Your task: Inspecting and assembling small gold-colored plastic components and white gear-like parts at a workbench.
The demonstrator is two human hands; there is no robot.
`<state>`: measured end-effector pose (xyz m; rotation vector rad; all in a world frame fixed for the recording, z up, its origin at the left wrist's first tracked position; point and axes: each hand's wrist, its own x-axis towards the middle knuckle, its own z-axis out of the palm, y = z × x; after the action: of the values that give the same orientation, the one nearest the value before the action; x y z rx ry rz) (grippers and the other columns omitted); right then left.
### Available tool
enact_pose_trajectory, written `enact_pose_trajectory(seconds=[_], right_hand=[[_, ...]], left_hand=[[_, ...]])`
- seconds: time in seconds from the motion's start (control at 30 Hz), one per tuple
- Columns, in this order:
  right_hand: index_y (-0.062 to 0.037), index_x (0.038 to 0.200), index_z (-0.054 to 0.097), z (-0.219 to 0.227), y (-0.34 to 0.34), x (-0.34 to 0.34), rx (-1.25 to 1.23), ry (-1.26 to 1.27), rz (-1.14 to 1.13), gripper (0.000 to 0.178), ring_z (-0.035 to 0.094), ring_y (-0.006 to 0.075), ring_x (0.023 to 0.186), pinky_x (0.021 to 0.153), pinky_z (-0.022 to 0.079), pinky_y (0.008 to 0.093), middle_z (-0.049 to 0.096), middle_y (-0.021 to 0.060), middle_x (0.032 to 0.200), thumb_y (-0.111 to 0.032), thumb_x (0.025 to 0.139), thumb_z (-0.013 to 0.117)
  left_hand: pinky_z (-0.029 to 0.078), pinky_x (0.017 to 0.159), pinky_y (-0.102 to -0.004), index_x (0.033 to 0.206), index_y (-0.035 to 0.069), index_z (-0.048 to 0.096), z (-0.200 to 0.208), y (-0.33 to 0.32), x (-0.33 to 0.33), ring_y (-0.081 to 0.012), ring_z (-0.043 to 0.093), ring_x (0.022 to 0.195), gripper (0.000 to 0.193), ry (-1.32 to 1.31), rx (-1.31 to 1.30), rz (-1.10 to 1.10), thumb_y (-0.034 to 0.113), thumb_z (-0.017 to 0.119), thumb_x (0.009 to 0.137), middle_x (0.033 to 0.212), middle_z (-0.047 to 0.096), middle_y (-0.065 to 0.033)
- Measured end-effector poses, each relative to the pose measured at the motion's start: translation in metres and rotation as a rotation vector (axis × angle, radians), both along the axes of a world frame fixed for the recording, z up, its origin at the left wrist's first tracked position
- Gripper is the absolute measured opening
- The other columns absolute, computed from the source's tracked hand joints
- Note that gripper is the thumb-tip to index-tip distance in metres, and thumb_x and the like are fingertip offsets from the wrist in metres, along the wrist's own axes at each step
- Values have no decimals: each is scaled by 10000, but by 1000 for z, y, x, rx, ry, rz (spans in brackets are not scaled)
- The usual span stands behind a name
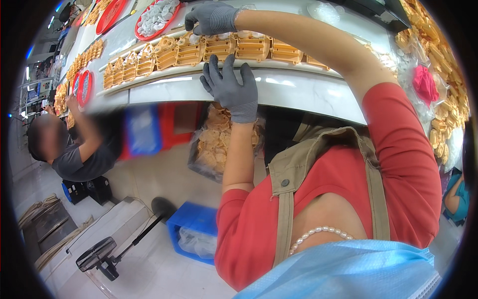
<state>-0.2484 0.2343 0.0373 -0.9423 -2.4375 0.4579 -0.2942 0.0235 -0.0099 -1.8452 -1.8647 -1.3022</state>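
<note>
A long row of yellow-orange plastic housings (pixel 219 49) stands side by side along a pale rail (pixel 164 73) on the worktable. My left hand (pixel 230 89), in a grey glove, is at the row's near edge. Its fingers are spread, with the tips against or just before a housing. Beyond the row, my right hand (pixel 214 19), gloved the same way, reaches across from the right. Its fingers bend down over the far side of the row, close to a small white piece (pixel 194 38). Whatever is between those fingertips is hidden.
A red tray (pixel 158 36) of white parts and another red tray (pixel 110 16) stand at the far left. More orange parts (pixel 435 60) are heaped at right near a pink bundle (pixel 425 85). Below are a lined bin (pixel 204 172), a blue crate (pixel 194 219) and a fan (pixel 97 255). A co-worker (pixel 79 154) works at left.
</note>
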Motion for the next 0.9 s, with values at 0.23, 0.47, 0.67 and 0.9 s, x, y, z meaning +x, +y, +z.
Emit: enact_pose_trajectory(seconds=[0.23,0.47,0.67,0.9], right_hand=[[-84,999,744,41,-31,62,33,106,-1,256,677,383,939,843,531,454,709,205,955,-226,802,666],[-71,966,745,101,-66,282,-352,-231,-525,232,690,221,763,728,525,359,708,122,770,-256,845,676],[-99,842,746,14,-82,551,-55,-144,-494,248,691,254,750,694,528,366,713,139,789,-338,809,690],[-144,959,720,-18,-134,523,-62,-1077,-936,306,706,355,759,699,533,488,725,136,837,-402,805,664]], left_hand=[[305,1104,-600,1144,111,677,-9,1,-1,-435,473,1276,369,-67,-51,-40,234,726,800,1334,554,-203],[446,1023,-486,1142,63,700,-3,-6,-10,-396,531,1229,320,30,-7,-17,173,731,843,1326,579,-219],[461,1008,-454,1131,51,711,-7,5,-3,-353,531,1244,298,52,34,-68,147,708,849,1318,591,-198],[473,992,-436,1143,42,705,-9,8,0,-339,513,1265,302,49,-29,-65,139,712,857,1324,592,-184]])
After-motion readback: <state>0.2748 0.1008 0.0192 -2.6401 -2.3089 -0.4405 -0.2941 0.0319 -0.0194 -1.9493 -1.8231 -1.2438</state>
